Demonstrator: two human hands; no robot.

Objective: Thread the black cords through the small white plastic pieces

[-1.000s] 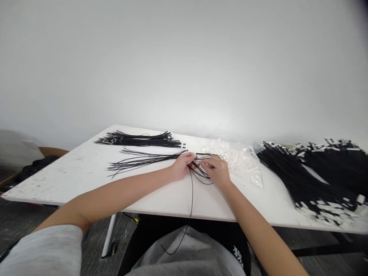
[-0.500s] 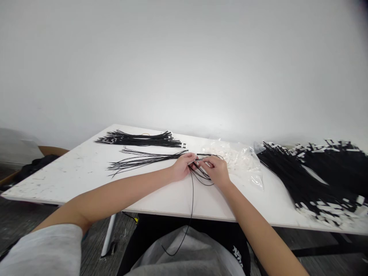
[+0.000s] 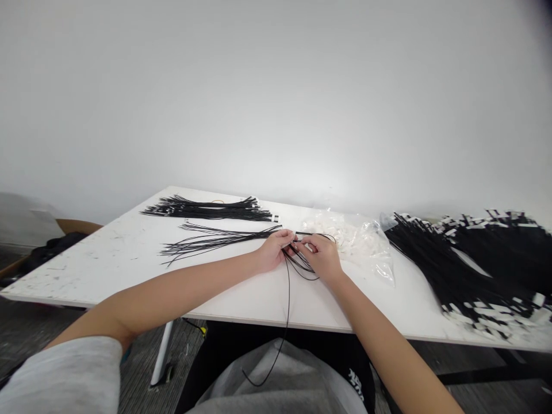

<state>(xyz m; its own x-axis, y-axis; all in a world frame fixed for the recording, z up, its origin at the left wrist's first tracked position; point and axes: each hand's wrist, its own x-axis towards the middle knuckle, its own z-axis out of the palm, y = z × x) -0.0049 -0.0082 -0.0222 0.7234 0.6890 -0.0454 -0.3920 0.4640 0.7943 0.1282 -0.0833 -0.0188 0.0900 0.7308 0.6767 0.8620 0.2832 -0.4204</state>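
Observation:
Near the middle of the white table [image 3: 241, 293], my left hand [image 3: 276, 250] is closed on a small white piece with black cable at its end. My right hand [image 3: 322, 256] pinches a thin black cable close against that piece; the fingertips nearly touch. One long black cable [image 3: 288, 299] hangs from between the hands over the table edge to my lap. Loose black cables [image 3: 202, 244] fan out to the left of my left hand, and more curve beneath my right hand. Fine detail at the fingertips is too small to make out.
Behind lies a bundle of black cables [image 3: 207, 208] with white ends. A clear plastic bag [image 3: 366, 244] of small white pieces rests right of my right hand. Large piles of black cables [image 3: 431, 264] with white connectors cover the table's right side. A grey wall stands behind.
My right hand has moved slightly left, closer to my left hand. My left hand has hardly moved.

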